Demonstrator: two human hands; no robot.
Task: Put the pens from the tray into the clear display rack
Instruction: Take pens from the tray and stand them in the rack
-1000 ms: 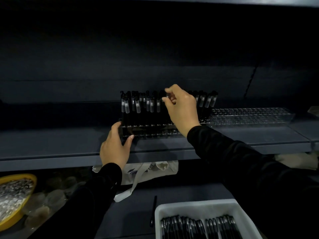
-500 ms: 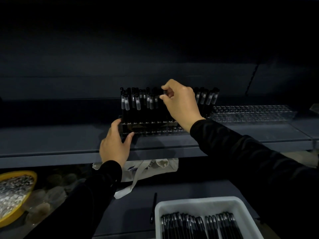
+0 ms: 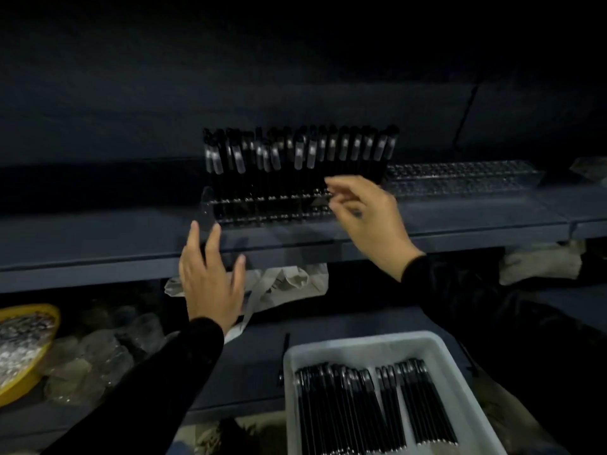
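Note:
A clear display rack stands on the dark shelf, filled with several black pens standing upright. My left hand hovers just below the rack's left end with fingers spread, holding nothing. In front of the rack's right end my right hand hangs with loosely bent fingers and nothing in it. A white tray at the bottom right holds several black pens lying side by side.
A second, empty clear rack lies to the right on the same shelf. Below the shelf hang a white cloth bag and a loose pen. A yellow bowl and plastic bags sit lower left.
My right hand has let go of the pen tops and dropped down and right. My left hand has come off the rack's left corner, lowered and spread its fingers. The camera tilted down.

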